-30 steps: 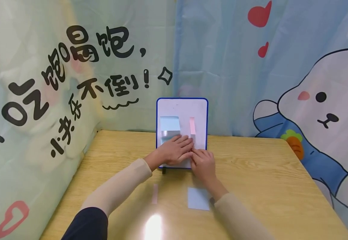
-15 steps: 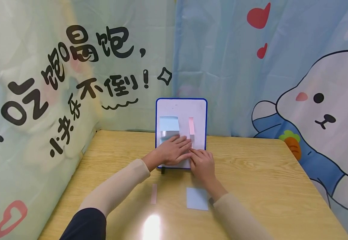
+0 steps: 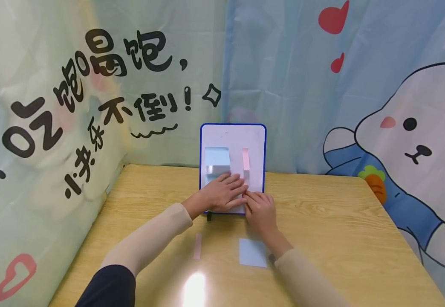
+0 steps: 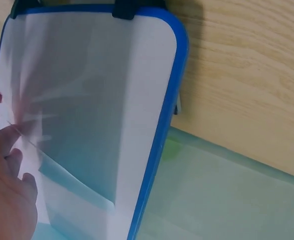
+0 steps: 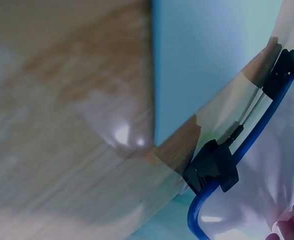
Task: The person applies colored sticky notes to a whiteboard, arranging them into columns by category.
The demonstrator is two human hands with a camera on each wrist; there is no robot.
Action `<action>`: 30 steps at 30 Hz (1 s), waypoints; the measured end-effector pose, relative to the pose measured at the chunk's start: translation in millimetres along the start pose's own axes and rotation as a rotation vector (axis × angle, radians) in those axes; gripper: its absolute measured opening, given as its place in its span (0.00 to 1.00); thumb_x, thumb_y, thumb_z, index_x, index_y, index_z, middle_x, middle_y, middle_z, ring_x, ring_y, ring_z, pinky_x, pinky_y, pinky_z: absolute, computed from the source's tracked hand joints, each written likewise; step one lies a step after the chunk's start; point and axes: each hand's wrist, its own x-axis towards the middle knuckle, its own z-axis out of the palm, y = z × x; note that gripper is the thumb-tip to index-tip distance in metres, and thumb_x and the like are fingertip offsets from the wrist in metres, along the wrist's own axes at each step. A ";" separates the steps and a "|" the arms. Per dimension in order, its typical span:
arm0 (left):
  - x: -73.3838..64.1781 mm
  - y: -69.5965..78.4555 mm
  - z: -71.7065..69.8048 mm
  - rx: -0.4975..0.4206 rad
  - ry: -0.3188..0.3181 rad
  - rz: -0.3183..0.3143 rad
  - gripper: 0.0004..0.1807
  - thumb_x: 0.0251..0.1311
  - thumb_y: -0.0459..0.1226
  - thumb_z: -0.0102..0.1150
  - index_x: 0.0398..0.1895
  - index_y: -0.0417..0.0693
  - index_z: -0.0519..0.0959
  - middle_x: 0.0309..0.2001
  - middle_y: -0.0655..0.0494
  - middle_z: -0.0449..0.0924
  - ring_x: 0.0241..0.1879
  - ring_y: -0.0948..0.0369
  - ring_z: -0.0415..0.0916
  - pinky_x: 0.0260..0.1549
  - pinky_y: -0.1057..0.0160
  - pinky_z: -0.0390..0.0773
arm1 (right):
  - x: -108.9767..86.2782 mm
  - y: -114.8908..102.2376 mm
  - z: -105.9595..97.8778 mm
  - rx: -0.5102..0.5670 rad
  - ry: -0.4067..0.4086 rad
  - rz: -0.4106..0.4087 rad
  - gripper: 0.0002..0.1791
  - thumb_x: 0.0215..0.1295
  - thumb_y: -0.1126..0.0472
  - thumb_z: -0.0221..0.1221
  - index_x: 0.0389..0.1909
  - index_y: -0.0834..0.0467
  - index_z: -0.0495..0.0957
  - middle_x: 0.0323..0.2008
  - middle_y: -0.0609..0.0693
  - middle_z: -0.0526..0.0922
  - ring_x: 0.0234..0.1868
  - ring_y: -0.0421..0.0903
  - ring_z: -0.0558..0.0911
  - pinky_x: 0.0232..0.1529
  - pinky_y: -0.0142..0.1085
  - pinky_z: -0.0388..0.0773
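Observation:
A whiteboard (image 3: pixel 233 137) with a blue rim stands upright on the table. On it are a light-blue sticky note (image 3: pixel 217 156), its lower part bent outward, and a narrow pink sticky strip (image 3: pixel 245 158). My left hand (image 3: pixel 222 194) lies over the board's lower part with its fingers stretched, just below the blue note. Beside it, my right hand (image 3: pixel 261 209) has curled fingers at the strip's lower end and seems to pinch it; the fingertips are partly hidden. Some fingertips (image 5: pixel 291 227) show at the corner of the right wrist view.
A loose pink strip (image 3: pixel 197 246) and a light-blue square note (image 3: pixel 253 253) lie on the wooden table (image 3: pixel 322 238) in front of the board. Black feet (image 5: pixel 212 165) hold the board's bottom rim. A printed curtain (image 3: pixel 284 85) hangs behind.

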 end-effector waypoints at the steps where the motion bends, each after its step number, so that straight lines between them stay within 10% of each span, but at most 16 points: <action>1: 0.6 0.6 0.7 0.001 0.003 0.002 0.35 0.75 0.60 0.23 0.79 0.57 0.50 0.80 0.58 0.46 0.80 0.56 0.39 0.77 0.53 0.38 | -0.4 0.1 -0.6 0.000 0.002 0.000 0.11 0.57 0.64 0.68 0.41 0.62 0.87 0.43 0.56 0.89 0.42 0.54 0.84 0.48 0.49 0.76; 23: -4.7 -6.0 0.5 -0.061 0.058 -0.026 0.35 0.74 0.61 0.25 0.78 0.59 0.57 0.77 0.57 0.58 0.78 0.56 0.50 0.77 0.48 0.43 | -3.2 7.9 -4.9 0.037 0.007 -0.037 0.09 0.59 0.64 0.66 0.39 0.63 0.87 0.41 0.57 0.89 0.41 0.56 0.86 0.46 0.51 0.80; 30: -44.6 -16.8 -28.3 -0.246 0.145 0.059 0.28 0.72 0.55 0.46 0.61 0.47 0.78 0.55 0.51 0.84 0.53 0.56 0.82 0.56 0.53 0.78 | 13.4 17.8 -49.4 0.082 -0.277 0.026 0.12 0.63 0.61 0.64 0.42 0.64 0.86 0.44 0.59 0.88 0.46 0.58 0.86 0.49 0.52 0.82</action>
